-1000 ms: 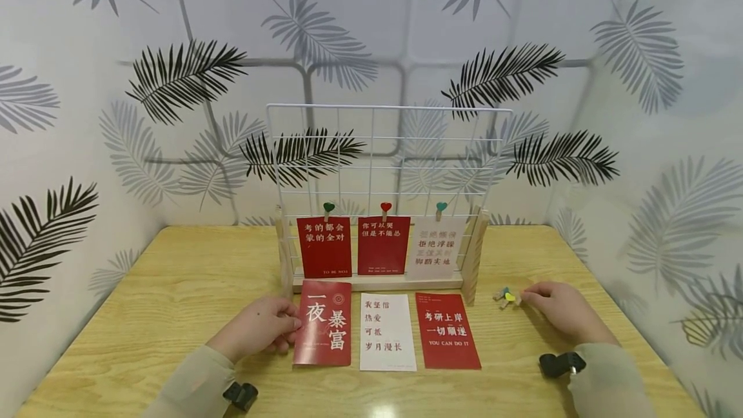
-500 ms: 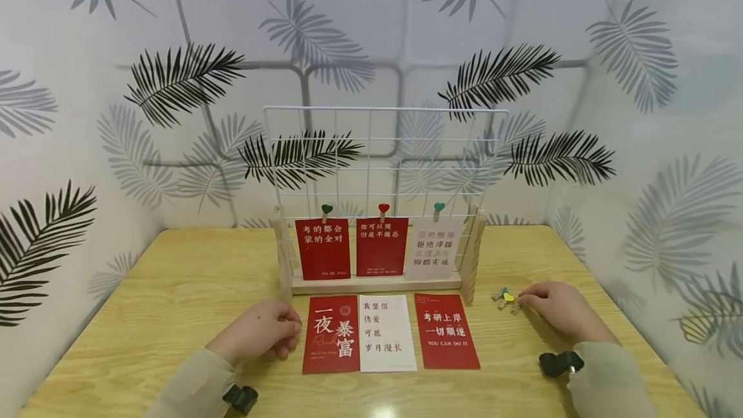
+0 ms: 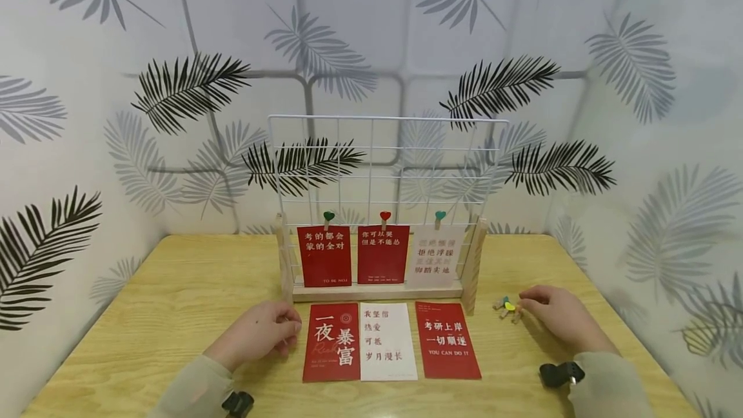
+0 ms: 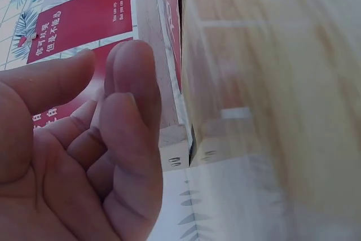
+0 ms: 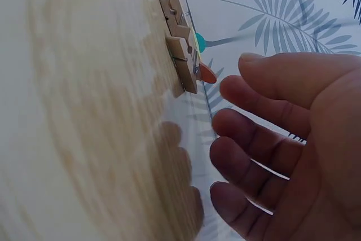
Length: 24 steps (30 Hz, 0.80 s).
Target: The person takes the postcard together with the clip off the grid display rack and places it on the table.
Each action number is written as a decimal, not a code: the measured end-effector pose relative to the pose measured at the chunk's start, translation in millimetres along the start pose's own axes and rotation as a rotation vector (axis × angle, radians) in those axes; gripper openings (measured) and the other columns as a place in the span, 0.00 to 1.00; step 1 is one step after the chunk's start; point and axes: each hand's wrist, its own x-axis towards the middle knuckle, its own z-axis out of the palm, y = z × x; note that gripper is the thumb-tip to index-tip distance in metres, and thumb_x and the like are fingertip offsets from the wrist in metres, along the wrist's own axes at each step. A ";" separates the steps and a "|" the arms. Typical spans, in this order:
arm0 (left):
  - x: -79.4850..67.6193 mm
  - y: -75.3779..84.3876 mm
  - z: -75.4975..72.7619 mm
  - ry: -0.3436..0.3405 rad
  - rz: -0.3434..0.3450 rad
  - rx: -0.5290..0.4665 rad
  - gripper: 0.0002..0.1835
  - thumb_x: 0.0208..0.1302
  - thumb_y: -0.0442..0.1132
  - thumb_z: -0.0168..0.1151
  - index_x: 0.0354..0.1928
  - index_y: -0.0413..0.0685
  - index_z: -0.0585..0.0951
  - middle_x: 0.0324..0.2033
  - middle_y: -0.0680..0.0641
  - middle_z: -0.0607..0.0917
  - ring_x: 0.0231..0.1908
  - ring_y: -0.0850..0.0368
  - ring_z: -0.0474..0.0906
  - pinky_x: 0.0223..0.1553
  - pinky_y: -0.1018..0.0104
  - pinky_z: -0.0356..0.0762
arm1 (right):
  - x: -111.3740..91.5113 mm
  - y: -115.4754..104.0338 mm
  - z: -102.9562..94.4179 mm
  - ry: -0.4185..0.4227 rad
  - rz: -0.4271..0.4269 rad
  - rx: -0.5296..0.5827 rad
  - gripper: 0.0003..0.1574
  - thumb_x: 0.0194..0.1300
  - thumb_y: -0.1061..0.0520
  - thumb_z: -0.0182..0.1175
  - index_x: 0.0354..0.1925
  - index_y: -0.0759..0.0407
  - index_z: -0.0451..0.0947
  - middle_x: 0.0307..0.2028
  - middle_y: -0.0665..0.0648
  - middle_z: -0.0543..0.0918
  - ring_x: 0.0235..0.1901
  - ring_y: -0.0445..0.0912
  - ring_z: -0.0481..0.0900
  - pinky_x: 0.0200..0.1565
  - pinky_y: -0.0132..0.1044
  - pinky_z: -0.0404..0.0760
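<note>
My left hand [image 3: 261, 334] rests at the table's left, fingers loosely bent and holding nothing, just left of a red card [image 3: 332, 344]. Beside that card lie a white card [image 3: 388, 342] and another red card [image 3: 447, 340], all flat before the rack. My right hand [image 3: 560, 315] is relaxed with parted fingers next to several small wooden clothespins [image 3: 507, 308] with coloured hearts. In the right wrist view, a gap separates my fingertips [image 5: 231, 119] from the clothespins [image 5: 183, 55].
Behind the cards stands a white wire grid rack [image 3: 383, 176] on a wooden base [image 3: 377, 293]. Clothespins with heart tops hold two red cards [image 3: 325, 263] and a white card [image 3: 435, 260] on it. Leaf-patterned cloth [image 3: 371, 31] surrounds the table.
The left red card, at first touched by my left hand, was shifted right and straightened beside the white card; the hand has let go. My right hand has opened slightly by the clothespins.
</note>
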 end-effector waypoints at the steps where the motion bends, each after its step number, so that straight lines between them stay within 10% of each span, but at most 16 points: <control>1: -0.2 0.5 0.4 0.008 0.000 0.006 0.05 0.72 0.37 0.60 0.41 0.42 0.81 0.28 0.46 0.83 0.27 0.52 0.81 0.32 0.59 0.79 | -0.9 -1.6 0.1 0.004 0.007 0.014 0.22 0.75 0.47 0.58 0.54 0.61 0.83 0.53 0.63 0.84 0.57 0.64 0.77 0.56 0.63 0.72; 24: 0.0 39.5 -1.9 0.109 0.068 0.147 0.04 0.73 0.40 0.61 0.41 0.49 0.82 0.28 0.52 0.82 0.27 0.57 0.81 0.33 0.59 0.77 | 2.8 -54.2 -11.9 0.126 -0.107 0.025 0.21 0.76 0.45 0.58 0.55 0.57 0.82 0.46 0.54 0.82 0.43 0.49 0.76 0.40 0.46 0.75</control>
